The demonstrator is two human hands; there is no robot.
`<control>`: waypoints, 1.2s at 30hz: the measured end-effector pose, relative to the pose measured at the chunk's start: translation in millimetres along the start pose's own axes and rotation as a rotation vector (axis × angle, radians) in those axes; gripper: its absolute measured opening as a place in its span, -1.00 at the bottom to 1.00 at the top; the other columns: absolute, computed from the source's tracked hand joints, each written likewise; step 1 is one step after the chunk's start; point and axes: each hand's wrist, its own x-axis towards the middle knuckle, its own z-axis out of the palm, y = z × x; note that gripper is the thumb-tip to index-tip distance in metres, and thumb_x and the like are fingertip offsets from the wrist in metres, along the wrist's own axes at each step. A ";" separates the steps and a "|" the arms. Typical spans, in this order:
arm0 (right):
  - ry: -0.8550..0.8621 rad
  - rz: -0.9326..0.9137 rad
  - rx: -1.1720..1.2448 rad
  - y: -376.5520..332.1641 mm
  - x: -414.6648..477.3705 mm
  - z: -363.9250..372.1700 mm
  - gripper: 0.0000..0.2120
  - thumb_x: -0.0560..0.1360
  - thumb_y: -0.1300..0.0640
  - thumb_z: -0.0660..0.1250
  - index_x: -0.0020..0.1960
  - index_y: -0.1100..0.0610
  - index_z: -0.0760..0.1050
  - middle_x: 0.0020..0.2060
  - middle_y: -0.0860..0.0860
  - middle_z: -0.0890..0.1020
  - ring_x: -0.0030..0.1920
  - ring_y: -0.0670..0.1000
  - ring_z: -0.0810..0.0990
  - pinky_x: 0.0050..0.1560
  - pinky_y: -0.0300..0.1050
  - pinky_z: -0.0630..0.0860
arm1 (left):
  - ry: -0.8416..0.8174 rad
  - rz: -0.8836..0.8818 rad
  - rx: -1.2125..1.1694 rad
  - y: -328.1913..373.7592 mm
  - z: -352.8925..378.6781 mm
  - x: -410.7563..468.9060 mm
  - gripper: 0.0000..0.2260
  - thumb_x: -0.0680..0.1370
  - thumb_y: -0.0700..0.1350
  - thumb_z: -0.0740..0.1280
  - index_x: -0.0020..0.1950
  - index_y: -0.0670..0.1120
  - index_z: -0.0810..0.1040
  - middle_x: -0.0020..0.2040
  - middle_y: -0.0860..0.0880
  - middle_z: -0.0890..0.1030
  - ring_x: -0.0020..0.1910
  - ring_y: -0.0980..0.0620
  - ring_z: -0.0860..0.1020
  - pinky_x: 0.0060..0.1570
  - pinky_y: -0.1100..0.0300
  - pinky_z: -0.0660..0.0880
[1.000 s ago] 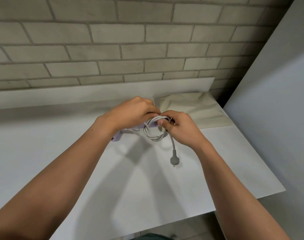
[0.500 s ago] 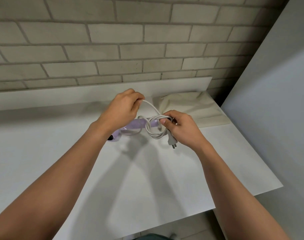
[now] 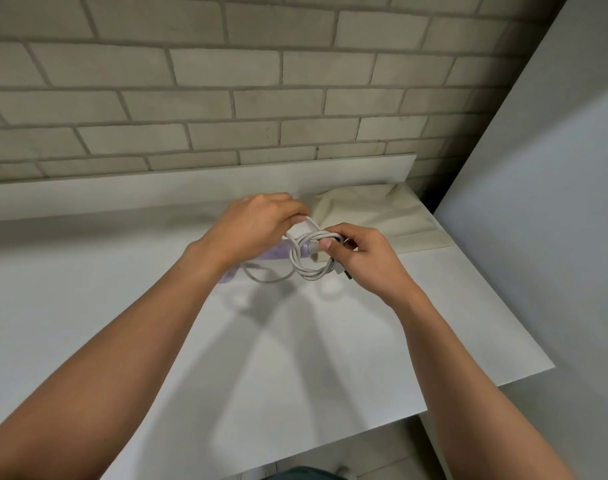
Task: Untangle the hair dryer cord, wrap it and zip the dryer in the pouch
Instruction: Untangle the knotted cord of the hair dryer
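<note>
Right hand [image 3: 361, 261] pinches the coiled cord [image 3: 309, 268] between the thumb and curled fingers at the top of the loops. This pins the turns together so that they cannot spring apart. Left hand [image 3: 257, 226] grasps a single free strand of the same cord with the fingers curled round it, and holds it raised just above and behind the coil. Judgement: this strand is being led round or through the bundle to bind it, so the step in hand is the wrap. Untangling looks done; zipping is not yet begun.

Cord: pale grey and round, laid in several small loops that hang below the right thumb and appear to be clear of the table [image 3: 295, 358]. One slack length runs from the coil down and left toward the dryer [image 3: 276, 252]. The plug [image 3: 345, 273] shows as dark prongs just under the right fingers.

Dryer: lilac, lying on the table beneath the left hand and mostly hidden by it.

Pouch [image 3: 382, 216]: cream cloth, lying flat at the far right corner of the table, just behind the hands. Whether its zip is open cannot be told.
</note>
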 end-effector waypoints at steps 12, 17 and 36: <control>-0.093 -0.028 -0.063 1.6 -3.2 0.8 -0.87 0.58 0.10 0.40 0.04 -0.05 0.71 -0.22 0.02 0.66 -0.28 -0.09 0.51 -0.20 -0.14 0.47 | -0.249 0.152 -0.133 -4.9 4.5 1.7 -0.76 0.68 0.00 0.26 0.30 0.14 0.62 0.07 0.10 0.63 0.00 0.11 0.54 0.09 -0.03 0.54; -0.109 -0.017 0.066 3.4 -4.2 -5.9 -0.81 0.61 0.08 0.37 0.12 -0.13 0.71 -0.12 -0.03 0.67 -0.25 -0.06 0.54 -0.10 -0.09 0.53 | -0.072 0.073 -0.217 -12.5 13.6 -4.9 -0.79 0.68 -0.03 0.29 0.24 0.07 0.67 -0.06 0.14 0.60 -0.09 0.13 0.54 0.00 0.05 0.53; -0.124 -0.029 0.156 13.8 12.5 -17.1 -0.79 0.68 0.17 0.27 0.18 0.02 0.67 -0.14 0.00 0.66 -0.13 -0.05 0.60 0.05 0.08 0.64 | -0.393 -0.573 -0.503 -57.4 49.4 -48.0 -0.84 0.66 -0.04 0.32 0.04 0.10 0.71 -0.23 0.07 0.67 -0.32 -0.02 0.42 -0.34 0.18 0.35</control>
